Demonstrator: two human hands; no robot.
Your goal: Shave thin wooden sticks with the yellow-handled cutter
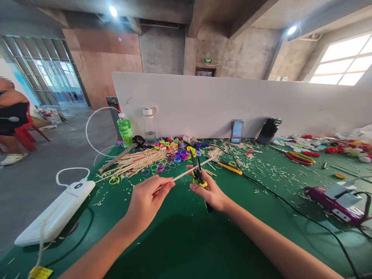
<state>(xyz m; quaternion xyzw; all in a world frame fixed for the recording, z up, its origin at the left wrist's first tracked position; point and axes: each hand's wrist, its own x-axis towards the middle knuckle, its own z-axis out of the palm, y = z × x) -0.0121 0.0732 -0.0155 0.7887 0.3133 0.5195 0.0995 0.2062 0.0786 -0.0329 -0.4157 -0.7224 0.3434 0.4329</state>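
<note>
My left hand (pixel 148 199) pinches a thin pale wooden stick (pixel 186 174) that slants up to the right over the green table (pixel 180 240). My right hand (pixel 210 192) grips black cutting pliers with yellow handles (pixel 199 176), jaws pointing up and set around the stick near its middle. Both hands hover just above the tabletop, close together. Behind them lie a bundle of similar sticks (pixel 136 159) and several coloured plastic rings (pixel 171 155).
A white power bank with cable (pixel 58 211) lies at the left edge. A green bottle (pixel 125 130), a clear bottle (pixel 149 124), a hammer (pixel 122 153), a phone (pixel 237 131), a glue gun (pixel 340 199) and red scissors (pixel 300 157) lie around. A white board (pixel 232 104) backs the table. A person sits far left.
</note>
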